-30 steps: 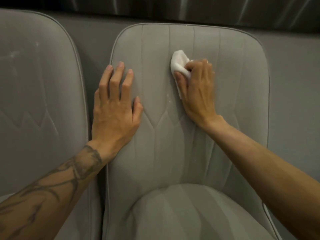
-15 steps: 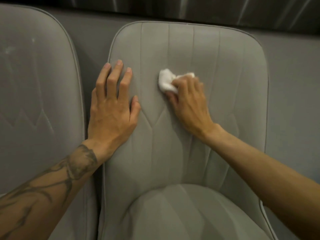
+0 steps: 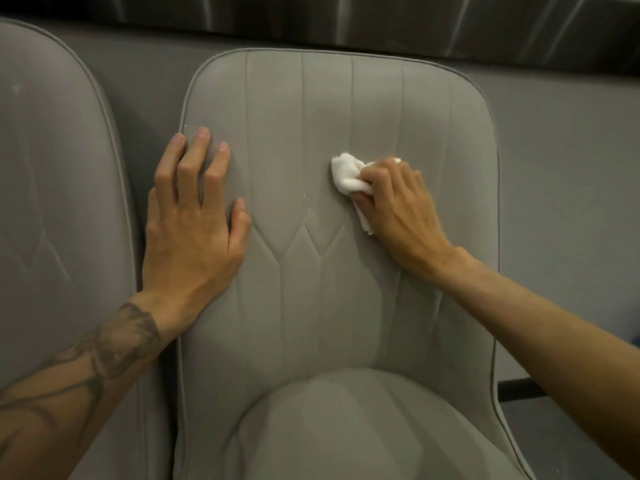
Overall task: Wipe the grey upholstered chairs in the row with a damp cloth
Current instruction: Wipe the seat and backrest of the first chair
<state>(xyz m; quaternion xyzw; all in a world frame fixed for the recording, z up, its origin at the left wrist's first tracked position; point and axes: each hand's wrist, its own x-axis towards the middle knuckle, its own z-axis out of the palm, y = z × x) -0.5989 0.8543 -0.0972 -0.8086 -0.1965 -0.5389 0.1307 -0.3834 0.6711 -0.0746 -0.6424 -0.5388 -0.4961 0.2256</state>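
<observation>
Your white cloth (image 3: 347,177) is bunched against the backrest of the middle chair (image 3: 311,323), a little right of centre in the frame, just right of the stitched seams that meet in a point. Your right hand (image 3: 398,216) grips it, fingers curled over the wad and knuckles up, and the forearm runs down to the lower right corner. Your left hand (image 3: 194,233) lies flat on the left part of the same backrest, fingers straight and slightly spread, fingertips near the piped left edge. The seat cushion (image 3: 346,427) bulges at bottom centre. A second chair (image 3: 52,202) stands just beside at the left, with a narrow gap between. Backrest fabric stretches above and right of the cloth to the piped rim, and a grey wall (image 3: 561,161) runs behind.
</observation>
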